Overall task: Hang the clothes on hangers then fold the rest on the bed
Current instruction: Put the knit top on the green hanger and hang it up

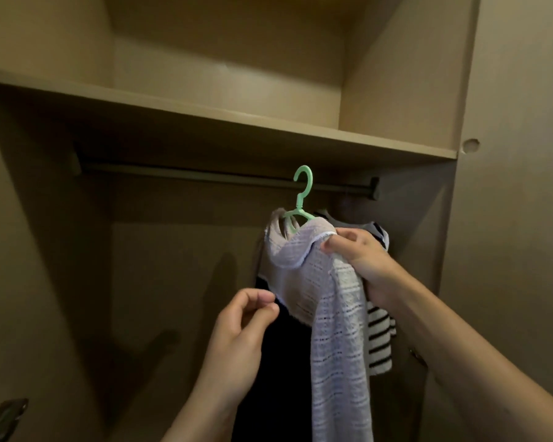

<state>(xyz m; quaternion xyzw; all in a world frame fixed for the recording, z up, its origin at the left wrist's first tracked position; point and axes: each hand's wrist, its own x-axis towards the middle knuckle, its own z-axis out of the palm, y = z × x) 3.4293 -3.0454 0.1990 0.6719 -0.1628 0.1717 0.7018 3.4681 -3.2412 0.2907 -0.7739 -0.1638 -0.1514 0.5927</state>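
**A:** The right hand (361,260) has its fingers curled round one shoulder of the white knit top (336,314), clamping it where the cloth bunches over the green hanger (301,199). To do this well, I'd hold firm there, lift until the hook clears the rail (205,177), then lower it on before letting go.

**B:** And the left hand (241,320)?

**A:** It's just beside the lower hem, with thumb and fingertips close together. I can't tell whether it pinches the cloth or nothing at all. It could usefully tug the hem down, since the top looks lopsided, with one long part trailing.

**B:** Is the hook on the rail?

**A:** Hard to say. It overlaps the rail, but whether it's over it or only in front isn't clear. The hanger's arms are mostly buried under the knit.

**B:** Anything else in there?

**A:** A striped garment (379,339) hangs behind the right wrist, and a dark garment (281,352) is below, its shape lost in shadow. The bed is out of view.
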